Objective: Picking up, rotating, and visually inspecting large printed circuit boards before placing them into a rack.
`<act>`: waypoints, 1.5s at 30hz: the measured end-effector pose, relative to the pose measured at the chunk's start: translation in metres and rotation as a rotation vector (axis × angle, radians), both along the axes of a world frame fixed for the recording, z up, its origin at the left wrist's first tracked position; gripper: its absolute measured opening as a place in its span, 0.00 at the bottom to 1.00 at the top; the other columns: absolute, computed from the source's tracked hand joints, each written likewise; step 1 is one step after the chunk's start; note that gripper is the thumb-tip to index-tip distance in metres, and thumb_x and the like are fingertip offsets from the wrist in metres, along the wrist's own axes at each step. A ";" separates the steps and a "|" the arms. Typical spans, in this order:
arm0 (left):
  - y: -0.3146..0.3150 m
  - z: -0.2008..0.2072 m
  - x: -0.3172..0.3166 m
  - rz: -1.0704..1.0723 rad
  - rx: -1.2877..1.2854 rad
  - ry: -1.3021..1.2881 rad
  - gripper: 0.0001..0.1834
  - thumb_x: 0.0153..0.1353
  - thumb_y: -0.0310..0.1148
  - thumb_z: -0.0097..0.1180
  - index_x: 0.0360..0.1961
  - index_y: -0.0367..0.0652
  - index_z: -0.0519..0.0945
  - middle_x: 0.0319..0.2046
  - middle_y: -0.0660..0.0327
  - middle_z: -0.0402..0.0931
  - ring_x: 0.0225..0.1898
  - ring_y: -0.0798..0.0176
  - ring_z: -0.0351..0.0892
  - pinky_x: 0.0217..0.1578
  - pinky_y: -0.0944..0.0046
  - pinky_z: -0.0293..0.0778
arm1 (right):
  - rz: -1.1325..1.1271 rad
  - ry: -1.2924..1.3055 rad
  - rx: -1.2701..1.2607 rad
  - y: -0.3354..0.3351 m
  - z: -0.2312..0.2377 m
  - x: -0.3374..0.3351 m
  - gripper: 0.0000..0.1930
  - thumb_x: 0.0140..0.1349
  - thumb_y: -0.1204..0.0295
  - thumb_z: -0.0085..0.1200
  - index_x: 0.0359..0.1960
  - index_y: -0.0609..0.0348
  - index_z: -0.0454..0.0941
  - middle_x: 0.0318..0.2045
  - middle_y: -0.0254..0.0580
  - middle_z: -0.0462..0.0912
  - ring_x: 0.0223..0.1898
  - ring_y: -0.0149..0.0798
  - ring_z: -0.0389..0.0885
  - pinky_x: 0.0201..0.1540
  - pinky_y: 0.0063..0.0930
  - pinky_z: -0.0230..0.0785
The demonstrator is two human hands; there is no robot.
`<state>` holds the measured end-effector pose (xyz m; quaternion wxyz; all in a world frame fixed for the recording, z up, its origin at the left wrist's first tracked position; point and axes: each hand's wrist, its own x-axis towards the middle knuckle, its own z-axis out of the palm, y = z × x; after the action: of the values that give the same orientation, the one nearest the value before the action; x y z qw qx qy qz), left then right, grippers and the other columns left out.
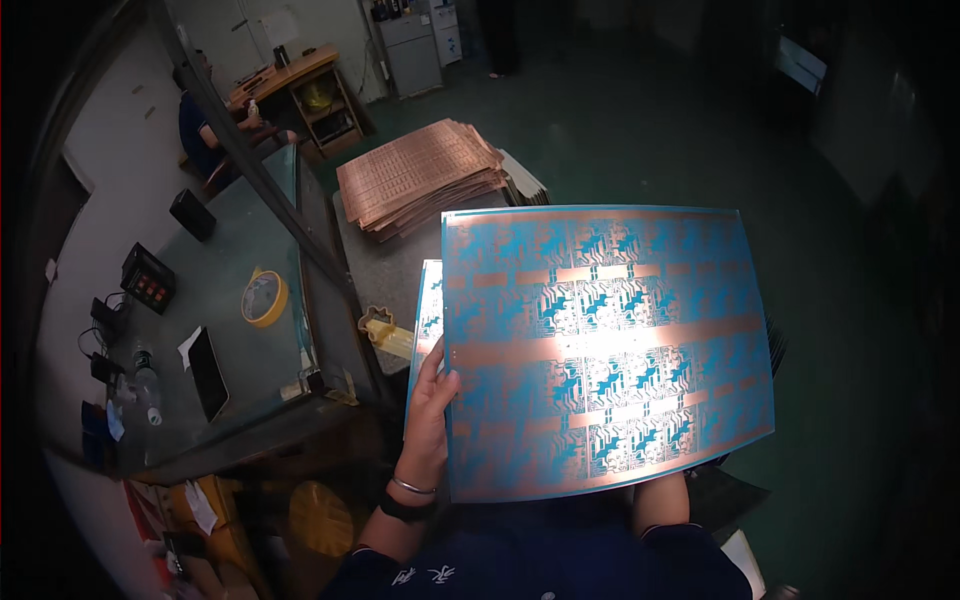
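Observation:
A large printed circuit board panel (620, 345), copper with blue patterned areas, is held up in front of me, tilted so that its middle glares with light. My left hand (432, 405) is closed on its left edge, the thumb lying on the front face. Behind that edge shows a strip of a second, bright panel (431, 300); whether my left fingers also touch it cannot be made out. My right forearm (661, 497) rises behind the panel's lower edge, and the right hand is hidden there. Beyond, a stack of copper panels (420, 172) lies on a grey surface.
Left stands a glass-topped table (250, 375) with a yellow tape roll (265, 299), a dark flat screen (209, 372) and a clear bottle (147, 388). A dark post (262, 190) slants across it. A person (196, 125) sits near a wooden desk (315, 65).

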<state>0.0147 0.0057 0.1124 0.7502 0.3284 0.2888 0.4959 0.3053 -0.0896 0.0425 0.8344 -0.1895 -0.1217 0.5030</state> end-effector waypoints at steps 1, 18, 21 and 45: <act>-0.001 -0.003 -0.001 -0.010 -0.015 0.006 0.27 0.62 0.27 0.47 0.62 0.38 0.57 0.53 0.56 0.68 0.52 0.65 0.69 0.52 0.65 0.67 | -0.007 0.002 -0.011 0.000 0.000 0.001 0.20 0.68 0.62 0.32 0.61 0.47 0.61 0.62 0.40 0.61 0.62 0.42 0.59 0.65 0.41 0.52; -0.042 -0.007 -0.008 -0.493 -0.083 0.323 0.20 0.62 0.31 0.50 0.52 0.31 0.68 0.46 0.53 0.72 0.45 0.61 0.75 0.43 0.61 0.76 | -0.098 -0.009 -0.067 -0.006 0.002 0.018 0.21 0.68 0.61 0.31 0.62 0.47 0.59 0.62 0.40 0.60 0.63 0.42 0.58 0.65 0.42 0.51; -0.039 -0.008 -0.007 -0.488 -0.054 0.342 0.18 0.61 0.31 0.50 0.50 0.32 0.69 0.47 0.53 0.72 0.45 0.61 0.75 0.42 0.62 0.76 | -0.108 -0.009 -0.068 -0.003 0.004 0.021 0.21 0.68 0.61 0.31 0.62 0.47 0.59 0.62 0.40 0.60 0.63 0.42 0.58 0.65 0.42 0.51; -0.039 -0.017 -0.009 -0.342 -0.053 0.395 0.11 0.62 0.30 0.48 0.42 0.34 0.75 0.39 0.55 0.77 0.41 0.61 0.77 0.41 0.60 0.76 | -0.071 -0.015 -0.062 0.016 0.017 0.011 0.23 0.68 0.60 0.31 0.63 0.47 0.56 0.63 0.40 0.59 0.64 0.43 0.57 0.65 0.43 0.51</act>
<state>0.0055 -0.0337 0.0952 0.7606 0.4431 0.3829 0.2802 0.3161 -0.0741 0.0595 0.8446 -0.2232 -0.1057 0.4751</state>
